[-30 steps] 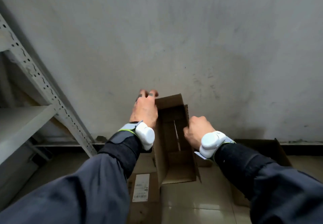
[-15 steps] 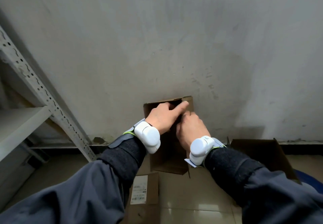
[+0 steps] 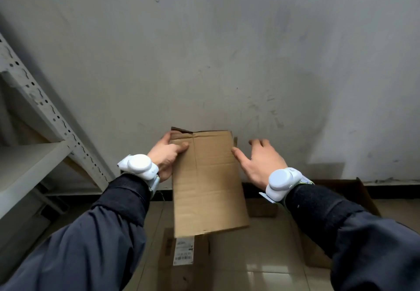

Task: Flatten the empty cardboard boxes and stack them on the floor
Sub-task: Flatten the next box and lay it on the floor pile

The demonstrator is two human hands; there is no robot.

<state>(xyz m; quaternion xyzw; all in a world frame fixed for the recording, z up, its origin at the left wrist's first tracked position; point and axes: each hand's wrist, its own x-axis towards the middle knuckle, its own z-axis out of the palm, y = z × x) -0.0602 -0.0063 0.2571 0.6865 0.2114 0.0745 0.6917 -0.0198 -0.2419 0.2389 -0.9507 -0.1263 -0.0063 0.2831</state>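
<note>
At the far left stands a white metal shelving rack [image 3: 43, 109], its perforated upright slanting across the view and a bare shelf board below it. Next comes the left hand [image 3: 167, 156], a white wrist device [image 3: 139, 168] strapped above a dark sleeve. This hand is closed on the upper left edge of a flattened cardboard box [image 3: 208, 184]: the thumb lies across the front face and the fingers curl out of sight behind the panel. The flattened cardboard box is held upright in the air in front of a grey wall [image 3: 227, 52], its top edge near the hands and its lower edge hanging above the tiled floor [image 3: 261, 256]. Directly below it, on the floor, lies another cardboard piece with a white barcode label [image 3: 184, 253]. To the right, the right hand [image 3: 261, 163] is spread open, fingers splayed; its thumb tip sits at the panel's right edge, either touching or just beside it, and it grips nothing. It wears a matching white device [image 3: 281, 182]. Furthest right, an open cardboard box [image 3: 363, 197] sits on the floor against the wall, partly hidden by the right sleeve.
</note>
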